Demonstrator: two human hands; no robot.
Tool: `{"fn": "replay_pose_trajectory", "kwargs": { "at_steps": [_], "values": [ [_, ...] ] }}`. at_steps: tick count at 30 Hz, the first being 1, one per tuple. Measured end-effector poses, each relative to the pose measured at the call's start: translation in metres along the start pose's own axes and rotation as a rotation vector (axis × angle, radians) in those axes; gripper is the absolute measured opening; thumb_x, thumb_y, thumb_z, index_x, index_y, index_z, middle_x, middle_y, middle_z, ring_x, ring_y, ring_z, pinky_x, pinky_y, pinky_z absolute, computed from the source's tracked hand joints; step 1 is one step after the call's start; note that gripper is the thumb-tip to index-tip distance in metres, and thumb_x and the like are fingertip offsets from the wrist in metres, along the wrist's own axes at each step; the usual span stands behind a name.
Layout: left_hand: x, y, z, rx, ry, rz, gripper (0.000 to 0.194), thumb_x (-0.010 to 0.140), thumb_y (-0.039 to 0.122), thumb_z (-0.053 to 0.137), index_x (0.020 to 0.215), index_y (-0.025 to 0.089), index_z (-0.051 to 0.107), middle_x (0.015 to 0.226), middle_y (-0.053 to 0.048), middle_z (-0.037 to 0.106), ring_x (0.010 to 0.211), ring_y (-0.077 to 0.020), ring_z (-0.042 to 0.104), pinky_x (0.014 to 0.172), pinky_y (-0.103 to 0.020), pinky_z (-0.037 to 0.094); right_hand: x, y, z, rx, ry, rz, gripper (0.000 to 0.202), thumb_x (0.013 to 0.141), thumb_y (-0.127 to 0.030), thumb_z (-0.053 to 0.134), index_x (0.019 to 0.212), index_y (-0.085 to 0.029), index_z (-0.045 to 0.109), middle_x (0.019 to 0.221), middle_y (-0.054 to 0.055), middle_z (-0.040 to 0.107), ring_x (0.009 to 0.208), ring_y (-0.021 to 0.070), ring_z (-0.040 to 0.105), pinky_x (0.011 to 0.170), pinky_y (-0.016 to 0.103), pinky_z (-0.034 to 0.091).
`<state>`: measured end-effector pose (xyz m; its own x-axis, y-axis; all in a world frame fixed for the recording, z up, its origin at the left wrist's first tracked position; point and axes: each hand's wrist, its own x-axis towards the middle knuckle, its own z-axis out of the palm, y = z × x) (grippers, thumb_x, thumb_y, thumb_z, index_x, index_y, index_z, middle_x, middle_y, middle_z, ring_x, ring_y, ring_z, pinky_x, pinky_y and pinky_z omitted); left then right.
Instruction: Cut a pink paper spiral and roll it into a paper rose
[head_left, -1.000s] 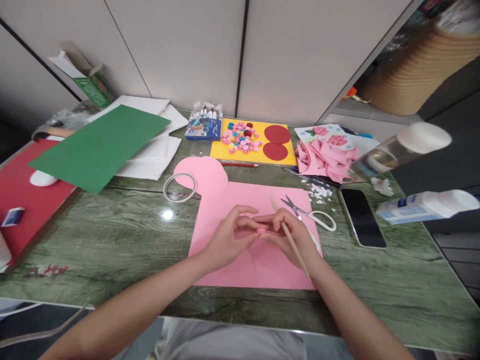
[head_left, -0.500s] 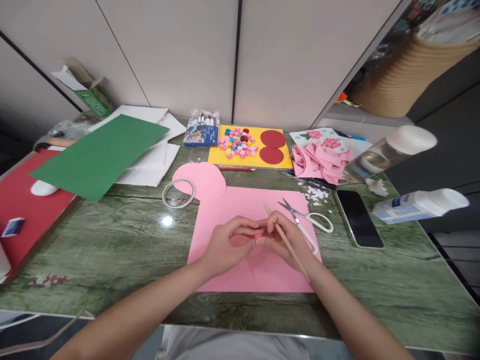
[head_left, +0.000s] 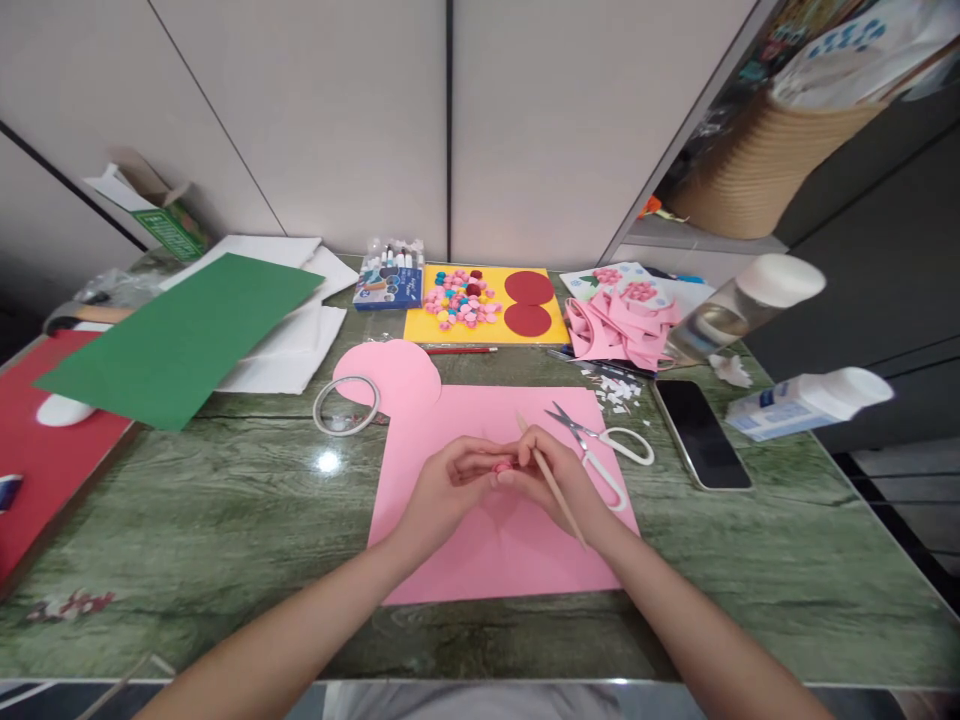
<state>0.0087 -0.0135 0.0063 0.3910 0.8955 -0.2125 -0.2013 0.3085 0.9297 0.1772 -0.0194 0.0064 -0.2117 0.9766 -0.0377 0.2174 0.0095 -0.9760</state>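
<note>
Between the fingertips of both hands is a small pink rolled piece of paper, partly hidden by the fingers. My left hand pinches it from the left. My right hand meets it from the other side and also keeps a thin pointed wooden stick slanting between its fingers. Both hands are just above a pink paper sheet. White-handled scissors lie with their blades parted on the sheet, beside my right hand.
Pink paper circles and a tape roll lie left of the sheet. Behind are yellow paper with small coloured rolls, dark red circles and pink scraps. A phone and a white bottle stand right.
The camera view has shifted slightly, so the table's things appear moved a little left. Both hands keep the pink roll and the stick in nearly the same grip.
</note>
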Motion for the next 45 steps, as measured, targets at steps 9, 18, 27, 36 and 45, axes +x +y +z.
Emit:
{"fn": "replay_pose_trajectory", "kwargs": {
  "at_steps": [9,18,27,36,45],
  "values": [
    [0.001,0.000,-0.004,-0.271,-0.034,-0.138,0.029,0.068,0.010,0.058,0.095,0.018,0.059,0.100,-0.008,0.068,0.094,-0.0202,0.061,0.087,-0.035,0.042,0.000,0.008,0.001,-0.083,0.005,-0.011,0.029,0.079,-0.035,0.060,0.070,-0.023,0.034,0.069,-0.003,0.054,0.061,0.0124,0.048,0.056,0.022,0.037],
    [0.001,-0.001,-0.003,-0.354,-0.072,-0.138,0.028,0.068,0.008,0.059,0.094,0.017,0.060,0.103,-0.008,0.066,0.097,-0.0199,0.059,0.090,-0.035,0.040,0.001,0.005,-0.001,-0.009,-0.007,0.003,0.031,0.078,-0.034,0.061,0.071,-0.023,0.033,0.071,-0.003,0.055,0.061,0.0116,0.049,0.055,0.022,0.037],
    [0.007,-0.007,-0.009,-0.280,-0.073,-0.154,0.018,0.070,0.010,0.058,0.085,0.014,0.067,0.088,-0.005,0.067,0.088,-0.0162,0.057,0.083,-0.028,0.038,0.004,0.012,0.000,-0.069,-0.037,0.006,0.017,0.079,-0.028,0.060,0.081,-0.022,0.045,0.079,0.000,0.058,0.070,0.0136,0.056,0.063,0.025,0.043],
    [0.005,-0.001,-0.008,0.005,-0.078,-0.146,0.022,0.072,0.017,0.059,0.093,0.018,0.065,0.098,-0.004,0.066,0.093,-0.0177,0.057,0.077,-0.026,0.040,0.002,0.007,-0.004,-0.249,-0.024,0.008,0.019,0.078,-0.026,0.060,0.076,-0.021,0.042,0.066,-0.005,0.050,0.057,0.0102,0.042,0.053,0.021,0.032],
    [0.004,-0.003,-0.007,-0.032,-0.089,-0.141,0.027,0.074,0.016,0.058,0.101,0.018,0.057,0.101,-0.004,0.065,0.093,-0.0161,0.057,0.074,-0.024,0.040,0.004,0.014,-0.002,-0.214,0.002,0.015,0.021,0.079,-0.025,0.057,0.075,-0.022,0.037,0.065,-0.006,0.046,0.056,0.0099,0.039,0.052,0.021,0.029]
  ]
}}
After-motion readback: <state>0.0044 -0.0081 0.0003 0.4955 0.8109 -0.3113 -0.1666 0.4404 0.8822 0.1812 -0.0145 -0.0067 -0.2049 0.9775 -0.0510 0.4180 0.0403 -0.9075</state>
